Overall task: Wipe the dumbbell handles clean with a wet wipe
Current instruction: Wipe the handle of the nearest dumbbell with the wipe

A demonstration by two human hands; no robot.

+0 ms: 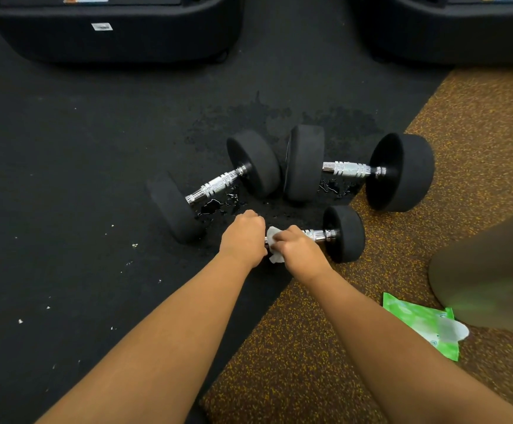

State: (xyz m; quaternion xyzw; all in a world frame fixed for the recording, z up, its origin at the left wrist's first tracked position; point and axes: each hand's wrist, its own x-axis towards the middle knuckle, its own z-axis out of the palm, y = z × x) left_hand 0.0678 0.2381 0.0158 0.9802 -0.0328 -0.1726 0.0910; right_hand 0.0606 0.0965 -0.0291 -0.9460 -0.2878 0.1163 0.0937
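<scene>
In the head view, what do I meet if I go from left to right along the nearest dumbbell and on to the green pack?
In order: left hand → wet wipe → right hand → near dumbbell's bare handle → black end weight → green wipes pack.

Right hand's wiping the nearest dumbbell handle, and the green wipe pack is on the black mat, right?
Wrong place: the head view shows the green wipe pack on the brown speckled floor. The right hand is indeed wiping the nearest dumbbell handle.
</scene>
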